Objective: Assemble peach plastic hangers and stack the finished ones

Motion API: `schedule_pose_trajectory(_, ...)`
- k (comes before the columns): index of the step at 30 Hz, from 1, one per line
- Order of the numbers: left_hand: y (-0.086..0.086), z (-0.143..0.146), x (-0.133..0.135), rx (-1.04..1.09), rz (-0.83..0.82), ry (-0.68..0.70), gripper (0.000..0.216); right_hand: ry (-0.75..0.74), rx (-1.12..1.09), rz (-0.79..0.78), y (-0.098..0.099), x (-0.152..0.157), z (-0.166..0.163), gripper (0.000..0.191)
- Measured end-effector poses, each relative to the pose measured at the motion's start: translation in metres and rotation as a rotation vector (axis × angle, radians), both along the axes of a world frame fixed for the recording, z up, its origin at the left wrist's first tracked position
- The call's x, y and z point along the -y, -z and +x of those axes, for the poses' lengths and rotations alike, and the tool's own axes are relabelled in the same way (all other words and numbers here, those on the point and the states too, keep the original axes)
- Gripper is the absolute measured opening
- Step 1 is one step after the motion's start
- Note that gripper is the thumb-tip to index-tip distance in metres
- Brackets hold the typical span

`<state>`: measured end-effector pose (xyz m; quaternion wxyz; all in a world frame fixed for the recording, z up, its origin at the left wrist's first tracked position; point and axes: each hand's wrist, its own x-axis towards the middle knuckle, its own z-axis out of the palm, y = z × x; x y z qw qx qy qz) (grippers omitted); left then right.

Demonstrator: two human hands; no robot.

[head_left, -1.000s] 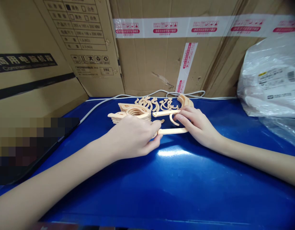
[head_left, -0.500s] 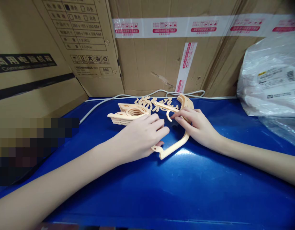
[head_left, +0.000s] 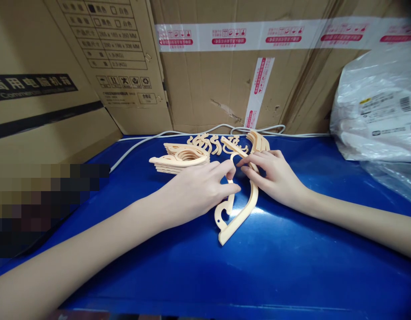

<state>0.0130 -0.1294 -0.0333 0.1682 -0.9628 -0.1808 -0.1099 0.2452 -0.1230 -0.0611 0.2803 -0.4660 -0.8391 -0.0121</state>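
Note:
A peach plastic hanger piece [head_left: 239,212] lies on the blue table [head_left: 259,266], its free end pointing toward me. My left hand [head_left: 195,191] pinches its upper part between thumb and fingers. My right hand [head_left: 274,178] grips the top of the same piece from the right, fingers curled. Just behind the hands lie a stack of the same peach hanger pieces [head_left: 180,158] and several loose hook parts [head_left: 208,143].
Cardboard boxes [head_left: 225,80] form a wall at the back and on the left. A white cable [head_left: 139,144] runs along the table's far edge. A clear plastic bag [head_left: 379,111] sits at the right. A blurred dark patch covers the left edge.
The hanger piece has swung from lying crosswise to pointing toward me. Both hands have kept hold of it and shifted slightly at its top.

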Motion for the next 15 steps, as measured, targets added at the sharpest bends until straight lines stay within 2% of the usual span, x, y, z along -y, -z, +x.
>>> schedule_pose_trajectory(4,-0.0017,-0.0002,0.0025,-0.034,-0.021,-0.010,0.028,0.001,0.001,-0.011,0.0000,0.0003,-0.0002,0.017)
schedule_pose_trajectory(9,-0.0020,0.0002,0.0024,-0.010,0.002,0.042,0.030,-0.001,-0.004,-0.013,0.0010,-0.0005,0.0001,0.016)
schedule_pose_trajectory(12,-0.0012,0.0015,0.0037,0.017,-0.067,0.050,0.029,-0.002,-0.006,-0.006,0.0016,-0.0008,-0.0002,0.014)
schedule_pose_trajectory(15,0.0004,0.0025,0.0062,0.036,-0.156,0.039,0.043,0.001,0.015,0.013,0.0020,-0.0007,-0.0005,0.014)
